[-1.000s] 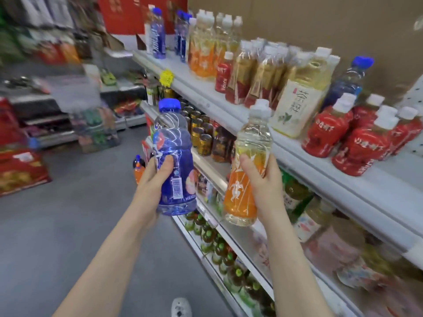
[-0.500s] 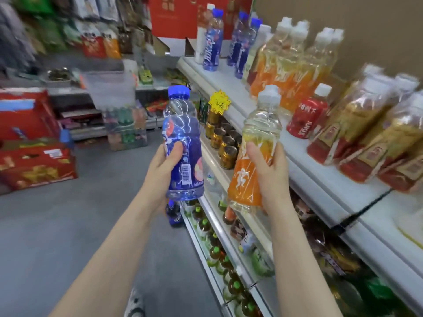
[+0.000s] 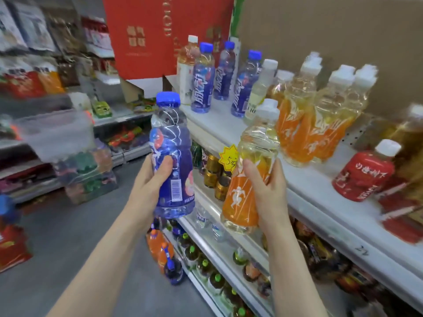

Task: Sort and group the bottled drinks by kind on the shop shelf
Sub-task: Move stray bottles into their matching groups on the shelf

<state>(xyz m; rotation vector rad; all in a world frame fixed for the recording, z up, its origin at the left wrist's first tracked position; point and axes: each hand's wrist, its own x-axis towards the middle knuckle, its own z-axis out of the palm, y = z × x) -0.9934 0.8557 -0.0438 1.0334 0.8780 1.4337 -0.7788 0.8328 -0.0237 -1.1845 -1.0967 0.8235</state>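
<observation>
I have the blue bottle and orange bottle farther along the top shelf now; the shelved blue bottles and orange group loom nearer, red bottles slipping rightward.

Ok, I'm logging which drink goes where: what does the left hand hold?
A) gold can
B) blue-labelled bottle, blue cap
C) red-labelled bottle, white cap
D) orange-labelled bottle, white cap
B: the left hand grips the blue-capped blue bottle, while the right hand holds the orange-labelled bottle.
</observation>
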